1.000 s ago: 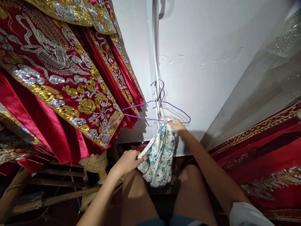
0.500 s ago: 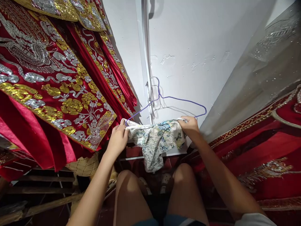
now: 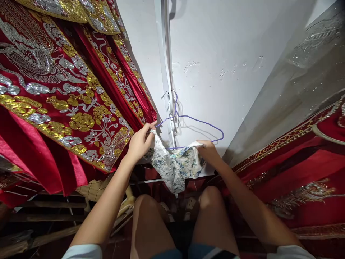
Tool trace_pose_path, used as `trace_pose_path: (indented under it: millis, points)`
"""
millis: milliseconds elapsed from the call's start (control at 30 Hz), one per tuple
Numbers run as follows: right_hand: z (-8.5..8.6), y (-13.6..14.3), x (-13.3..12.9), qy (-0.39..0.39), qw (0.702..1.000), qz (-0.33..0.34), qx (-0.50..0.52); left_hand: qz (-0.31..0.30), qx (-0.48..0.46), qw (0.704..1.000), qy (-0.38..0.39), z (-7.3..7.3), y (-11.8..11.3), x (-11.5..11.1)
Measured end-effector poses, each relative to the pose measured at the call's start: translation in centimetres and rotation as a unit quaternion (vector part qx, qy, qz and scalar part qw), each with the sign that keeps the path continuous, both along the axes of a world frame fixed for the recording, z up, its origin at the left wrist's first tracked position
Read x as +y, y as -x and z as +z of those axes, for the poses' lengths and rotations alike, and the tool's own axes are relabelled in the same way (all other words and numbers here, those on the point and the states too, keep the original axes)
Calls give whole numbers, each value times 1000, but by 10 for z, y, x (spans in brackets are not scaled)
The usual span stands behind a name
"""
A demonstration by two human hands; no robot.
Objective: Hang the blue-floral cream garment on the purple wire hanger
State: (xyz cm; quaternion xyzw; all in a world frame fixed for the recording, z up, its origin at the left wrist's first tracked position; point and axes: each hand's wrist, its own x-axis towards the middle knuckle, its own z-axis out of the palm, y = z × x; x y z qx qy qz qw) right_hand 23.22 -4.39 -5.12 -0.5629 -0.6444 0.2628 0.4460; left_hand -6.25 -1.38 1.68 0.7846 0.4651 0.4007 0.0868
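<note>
A white garment with a blue-green floral pattern (image 3: 175, 169) hangs bunched between my two hands. My left hand (image 3: 141, 142) is closed on its left edge, at the left end of a purple wire hanger (image 3: 201, 121), and covers that end. The right edge is pinched in my right hand (image 3: 208, 151), close to the hanger's lower bar. The hanger's right corner shows bare. Its hook lies in front of a narrow white strip (image 3: 165, 54) on the wall; whether it is caught there I cannot tell. What kind of garment this is does not show.
Red costumes with gold and silver sequin embroidery (image 3: 81, 104) hang at the left. More red beaded cloth (image 3: 304, 172) is at the right, below a clear plastic sheet (image 3: 291, 82). Wooden bars (image 3: 45, 237) stand low at the left. My knees (image 3: 147, 212) are underneath.
The hanger has shifted left and slightly down. My left hand has risen, bringing the garment's left edge up over the hanger's left end. My right hand has moved left and slightly down with its edge.
</note>
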Motion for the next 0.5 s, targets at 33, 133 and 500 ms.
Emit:
trace_pose_path:
  millis: [33,133,500]
  points:
    - [-1,1,-4,-3,1000,21,-2,-6,-2,1000,4,3,-1,3]
    - [1,-5,-16,-38,999,8,32,-22,-13,1000,9,9,4,12]
    - [59,-85,-7,54,984,81,149,43,-35,998,6,25,19,36]
